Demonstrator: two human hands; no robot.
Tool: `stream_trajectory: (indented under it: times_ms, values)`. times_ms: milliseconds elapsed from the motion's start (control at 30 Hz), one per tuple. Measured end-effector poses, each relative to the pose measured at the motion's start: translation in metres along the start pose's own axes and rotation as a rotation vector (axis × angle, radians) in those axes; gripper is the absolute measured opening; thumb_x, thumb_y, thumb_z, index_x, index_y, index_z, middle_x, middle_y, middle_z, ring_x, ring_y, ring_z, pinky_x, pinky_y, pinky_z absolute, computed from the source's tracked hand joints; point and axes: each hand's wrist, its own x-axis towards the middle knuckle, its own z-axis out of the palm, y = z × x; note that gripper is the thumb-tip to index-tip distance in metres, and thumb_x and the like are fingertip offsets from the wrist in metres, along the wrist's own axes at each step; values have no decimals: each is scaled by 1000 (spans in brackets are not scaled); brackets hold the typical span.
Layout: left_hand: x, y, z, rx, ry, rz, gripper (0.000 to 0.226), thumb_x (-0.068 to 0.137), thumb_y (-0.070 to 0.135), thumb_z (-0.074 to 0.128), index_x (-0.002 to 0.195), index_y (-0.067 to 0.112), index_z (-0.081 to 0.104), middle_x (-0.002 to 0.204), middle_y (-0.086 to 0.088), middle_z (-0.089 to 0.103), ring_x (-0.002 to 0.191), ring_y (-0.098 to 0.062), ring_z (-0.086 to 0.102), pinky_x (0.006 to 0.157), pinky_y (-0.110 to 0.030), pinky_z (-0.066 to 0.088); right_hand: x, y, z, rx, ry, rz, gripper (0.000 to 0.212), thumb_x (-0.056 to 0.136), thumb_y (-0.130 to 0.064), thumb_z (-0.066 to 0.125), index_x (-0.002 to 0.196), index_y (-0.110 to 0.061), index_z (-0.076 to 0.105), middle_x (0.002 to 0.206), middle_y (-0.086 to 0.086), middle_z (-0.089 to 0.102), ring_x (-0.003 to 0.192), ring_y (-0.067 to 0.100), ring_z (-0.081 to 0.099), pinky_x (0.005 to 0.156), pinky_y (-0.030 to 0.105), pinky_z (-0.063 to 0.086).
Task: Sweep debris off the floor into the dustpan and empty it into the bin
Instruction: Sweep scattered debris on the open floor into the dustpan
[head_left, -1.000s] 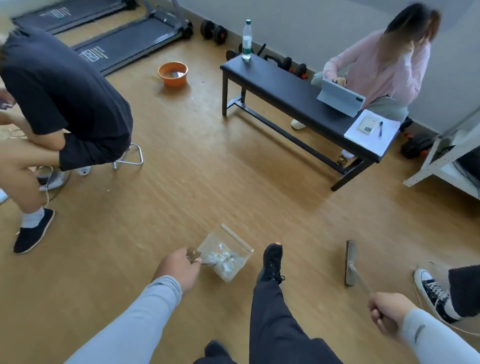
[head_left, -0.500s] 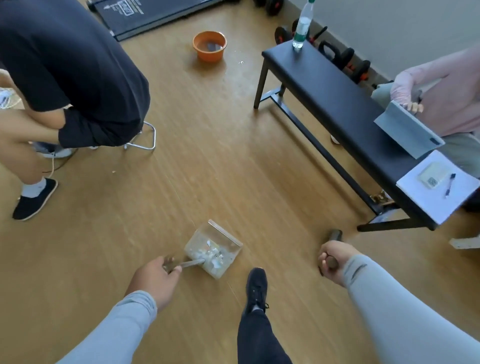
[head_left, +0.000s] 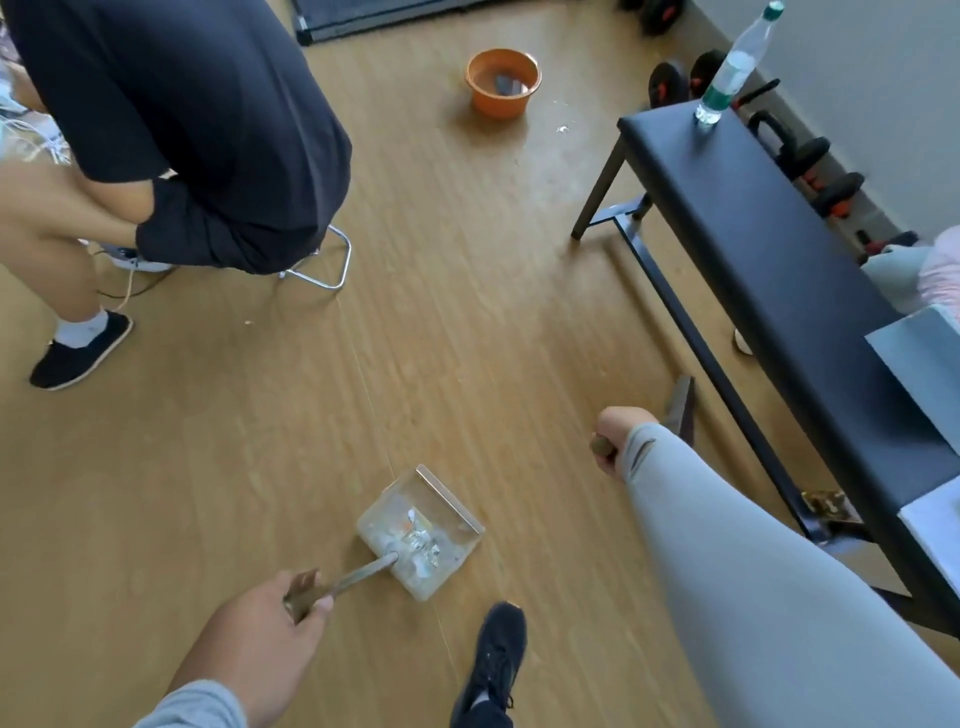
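My left hand (head_left: 260, 644) grips the brown handle of a clear dustpan (head_left: 457, 512), which hangs low over the wooden floor with white scraps of debris (head_left: 418, 543) inside. Higher and to the right, my right hand (head_left: 615, 434) grips the brush handle. The brush head (head_left: 681, 410) shows beyond my wrist near the bench legs. An orange bin (head_left: 503, 83) stands on the floor far ahead. A few white crumbs (head_left: 561, 128) lie on the floor beside the bin.
A person sits on a metal stool (head_left: 332, 260) at the left, one black shoe (head_left: 78, 353) out on the floor. A black bench (head_left: 769, 249) with a water bottle (head_left: 735, 67) runs along the right. Dumbbells (head_left: 670, 83) line the wall. My own shoe (head_left: 493, 660) is near the dustpan.
The view has moved forward towards the orange bin. My right hand has swung from the lower right up and leftward with the brush. The dustpan stays in my left hand.
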Motion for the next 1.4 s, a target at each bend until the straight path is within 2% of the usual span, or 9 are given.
stream_trajectory:
  times_ms: [133,233,433,567,767,933,1100,1300,1400]
  values:
    - [-1,-4,3,-6,9,-16,22,93,43,61,115,40,62,83,19,64,78,-4,62,71,-23,47,28,-16,21,-580,64,-179,19,89,5,41,105,11,50,66,14,54,57,26,53,51,33,46]
    - [0,-7,3,-6,6,-38,23,94,43,60,116,41,61,85,17,67,78,-4,64,71,-24,51,40,-9,33,-983,79,-271,43,88,-1,43,128,2,58,88,18,61,67,32,63,60,36,56]
    - [0,-8,-2,-1,-11,-9,30,94,43,58,123,34,62,88,14,68,79,-10,65,75,-27,52,-10,75,22,-1385,-20,-300,78,90,-9,35,161,-28,9,138,9,48,87,29,63,60,36,62]
    - [5,-14,0,49,-8,27,33,94,41,57,125,32,63,94,10,70,83,-17,67,77,-31,55,-78,151,-15,-1447,-149,-223,92,83,-1,30,160,-38,-5,120,2,46,84,24,62,65,36,62]
    - [-10,-41,-1,15,5,75,25,95,38,55,118,31,62,80,16,58,77,-15,63,69,-28,51,-161,216,-51,-1516,-239,-162,86,81,-16,39,157,-46,12,138,-3,54,125,18,57,101,25,45]
    - [-53,-110,-17,-82,40,43,27,94,37,56,119,30,63,85,11,61,77,-16,64,69,-27,50,-214,190,-58,-1254,-335,-125,62,85,-18,55,142,-40,46,80,0,67,56,12,57,53,23,46]
    - [-96,-197,-48,-195,117,5,21,94,37,58,111,28,64,93,10,64,76,-15,60,67,-24,44,-269,205,-19,-1131,-257,-185,73,74,-18,59,143,-38,48,69,9,62,61,24,48,62,35,41]
    - [-110,-283,-76,-278,194,-103,22,91,37,61,109,26,67,100,8,69,80,-17,57,73,-24,45,-324,195,111,-1067,-228,-454,38,94,-13,51,125,-32,61,61,4,53,43,14,40,44,22,35]
    - [-99,-307,-85,-322,212,-181,15,92,35,61,102,27,67,84,13,63,76,-16,59,70,-24,43,-320,164,189,-1074,-202,-532,39,93,-9,50,126,-26,62,65,7,53,41,16,42,38,18,34]
